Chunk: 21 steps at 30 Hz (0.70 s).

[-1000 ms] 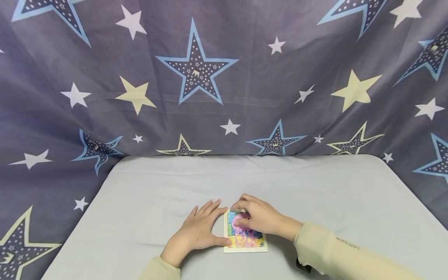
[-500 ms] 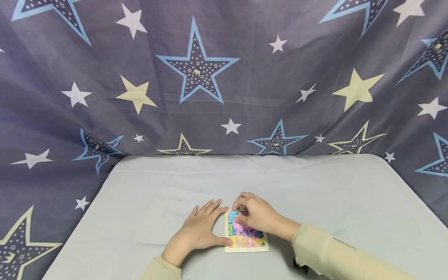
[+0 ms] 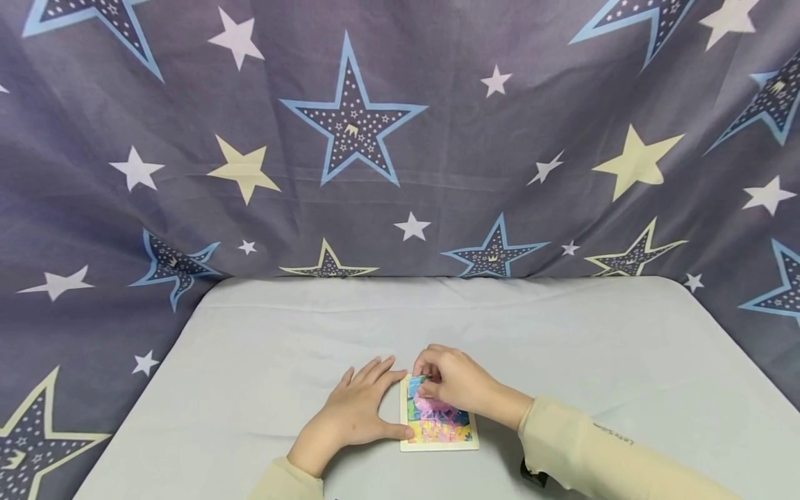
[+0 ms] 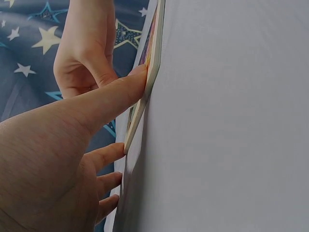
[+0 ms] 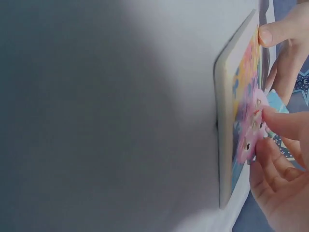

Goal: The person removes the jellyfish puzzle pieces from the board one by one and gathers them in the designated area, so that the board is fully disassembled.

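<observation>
A small puzzle board (image 3: 439, 446) with a cream border lies on the covered table, showing a pink sea creature over yellow, blue and green. My left hand (image 3: 353, 410) lies along its left side with fingers spread. The left thumb presses the near left corner, also seen on the board (image 4: 154, 67) in the left wrist view. Over the upper part, my right hand (image 3: 459, 378) pinches a puzzle piece with thumb and curled fingers. In the right wrist view the piece's light blue part (image 5: 276, 101) stands tilted above the board; the fingers hide much of it.
The pale grey cloth (image 3: 281, 347) covers the table. Behind it hangs a dark curtain (image 3: 387, 208) with printed stars. A small black object (image 3: 533, 475) shows under the right sleeve.
The light blue piece at the board's upper left has gone from lying nearly flat to tilted. My right hand has shifted slightly left; the left hand stays in place.
</observation>
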### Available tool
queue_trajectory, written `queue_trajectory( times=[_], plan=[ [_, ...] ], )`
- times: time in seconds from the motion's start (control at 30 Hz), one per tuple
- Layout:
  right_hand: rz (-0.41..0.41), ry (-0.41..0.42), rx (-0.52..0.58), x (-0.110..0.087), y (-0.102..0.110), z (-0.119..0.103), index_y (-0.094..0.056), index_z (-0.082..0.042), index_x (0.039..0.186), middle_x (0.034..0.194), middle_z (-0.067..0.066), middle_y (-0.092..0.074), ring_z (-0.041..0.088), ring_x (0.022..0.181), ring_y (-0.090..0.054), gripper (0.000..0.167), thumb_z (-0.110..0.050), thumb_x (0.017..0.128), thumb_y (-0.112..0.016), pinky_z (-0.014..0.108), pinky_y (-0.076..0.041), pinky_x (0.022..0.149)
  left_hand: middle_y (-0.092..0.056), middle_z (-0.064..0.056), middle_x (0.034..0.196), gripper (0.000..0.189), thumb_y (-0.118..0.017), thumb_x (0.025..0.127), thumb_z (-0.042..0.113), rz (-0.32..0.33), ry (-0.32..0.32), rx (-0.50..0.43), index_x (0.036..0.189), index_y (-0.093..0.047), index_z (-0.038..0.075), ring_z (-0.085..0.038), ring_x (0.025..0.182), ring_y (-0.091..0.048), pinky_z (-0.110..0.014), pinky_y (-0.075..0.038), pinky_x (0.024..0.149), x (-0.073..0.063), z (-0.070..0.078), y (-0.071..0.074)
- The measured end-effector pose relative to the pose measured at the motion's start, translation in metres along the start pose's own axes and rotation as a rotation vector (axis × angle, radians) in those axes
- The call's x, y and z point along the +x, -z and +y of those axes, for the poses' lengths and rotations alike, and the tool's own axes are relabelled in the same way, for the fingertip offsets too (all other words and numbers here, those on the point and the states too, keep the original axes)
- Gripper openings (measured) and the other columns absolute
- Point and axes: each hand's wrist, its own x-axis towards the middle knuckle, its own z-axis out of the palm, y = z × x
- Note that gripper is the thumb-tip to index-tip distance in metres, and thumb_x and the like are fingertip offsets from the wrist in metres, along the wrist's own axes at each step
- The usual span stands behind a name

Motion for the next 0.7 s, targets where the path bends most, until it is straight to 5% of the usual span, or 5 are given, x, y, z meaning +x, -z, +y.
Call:
queue_trajectory(
  times=[0.7],
  plan=[
    [-0.032,0.007,0.017,0.0026,0.0062,0.0062,-0.065,-0.018,0.088,0.078,-0.012,-0.064,0.002,0.072,-0.058,0.008,-0.016,0.089,-0.073,0.024,-0.052,0.07,-0.027,-0.008,0.161,0.095,-0.073,0.073,0.069,-0.004,0.0,-0.016,0.148,-0.046,0.018,-0.032,0.149,-0.019,-0.067,-0.011,0.114,-0.0012,0.0017,0.0016]
  ],
)
